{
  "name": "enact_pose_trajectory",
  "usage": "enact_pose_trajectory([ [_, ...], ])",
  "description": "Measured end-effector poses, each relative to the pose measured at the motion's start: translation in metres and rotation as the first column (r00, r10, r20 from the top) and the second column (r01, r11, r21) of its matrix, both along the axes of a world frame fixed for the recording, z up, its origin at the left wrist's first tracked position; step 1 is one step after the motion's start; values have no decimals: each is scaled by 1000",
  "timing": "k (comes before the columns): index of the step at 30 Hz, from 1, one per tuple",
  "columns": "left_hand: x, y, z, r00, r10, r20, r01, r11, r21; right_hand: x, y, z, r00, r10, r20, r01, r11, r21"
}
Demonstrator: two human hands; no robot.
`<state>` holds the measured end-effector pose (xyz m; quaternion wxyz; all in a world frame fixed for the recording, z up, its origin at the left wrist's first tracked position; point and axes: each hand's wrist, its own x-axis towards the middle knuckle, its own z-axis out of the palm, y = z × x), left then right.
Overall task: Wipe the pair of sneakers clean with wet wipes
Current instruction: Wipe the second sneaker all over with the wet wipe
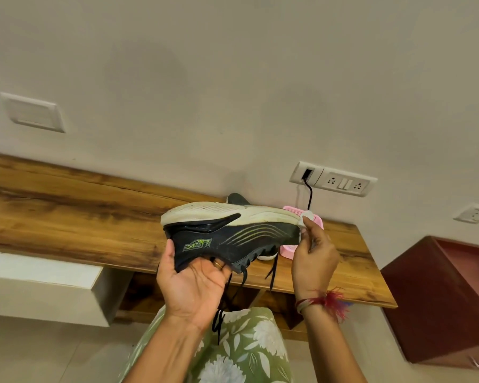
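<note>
Left hand (194,280) is curled round the heel end of the black sneaker (233,236), thumb on the side panel, fingers tucked into the collar, holding it sole-up in the air above the front edge of the tabletop (67,211). Right hand (313,255) pinches a small white wet wipe (307,217) and presses it against the toe end of the pale sole rim. Laces dangle loose below the shoe. So the step looks like the midsole edge of the first shoe, worked at the toe. The rim looks grey and scuffed along its length, so there seems plenty left. The next move calls for dragging the wipe along that rim toward the heel while the left hand holds the shoe firm, or turns it to offer the far side. Behind it, the second sneaker (237,199) sits by the tabletop's back edge, mostly hidden. A pink tray (289,250) lies toward the right back corner, under a wall socket panel (340,182) with a black cable (309,194).
</note>
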<state>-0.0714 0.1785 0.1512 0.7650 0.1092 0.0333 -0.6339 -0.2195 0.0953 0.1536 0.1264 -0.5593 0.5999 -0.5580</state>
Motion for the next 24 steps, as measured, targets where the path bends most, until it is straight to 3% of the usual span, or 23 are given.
enact_pose_trajectory([
  [10, -3, 6, 1, 999, 8, 44, -12, 997, 76, 29, 17, 12, 935, 98, -340, -126, 990, -61],
  [16, -3, 8, -1, 999, 2, 51, -9, 989, 147, 53, 34, 4, 885, 147, -441, -196, 978, -68],
  [24, 3, 9, 0, 994, 19, 108, -39, 982, 182, 70, 42, 8, 869, 179, -462, -240, 968, -77],
])
